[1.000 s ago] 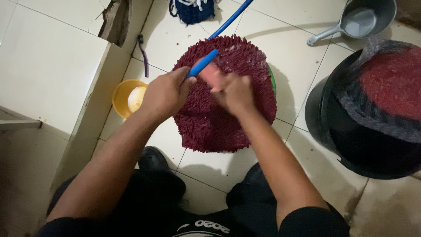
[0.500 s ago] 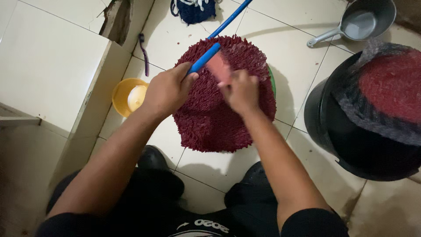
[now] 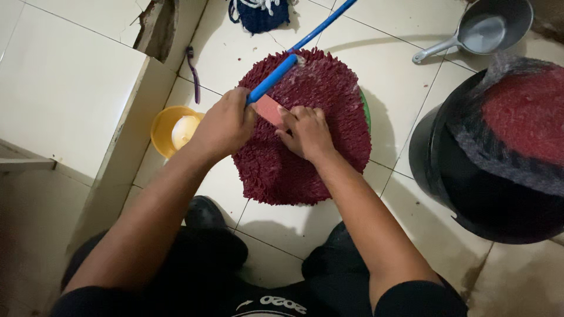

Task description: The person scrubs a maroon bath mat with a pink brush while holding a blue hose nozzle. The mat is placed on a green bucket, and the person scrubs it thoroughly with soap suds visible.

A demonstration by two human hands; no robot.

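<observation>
A shaggy dark red mat is draped over something green on the white tiled floor. My left hand is at the mat's left edge, closed around a blue handle that points up and to the right. My right hand lies on the mat just beside it and grips a pink block, pressing it into the pile. The two hands almost touch. Pale foam shows on the mat's upper part.
A yellow bowl with something pale inside stands left of the mat. A black bucket holding wet red and grey fabric stands at the right. A grey dipper, a blue mop head and a purple toothbrush lie beyond.
My right hand has slid the pink block down and to the left across the mat, towards my left hand. The left hand and blue handle have barely shifted.
</observation>
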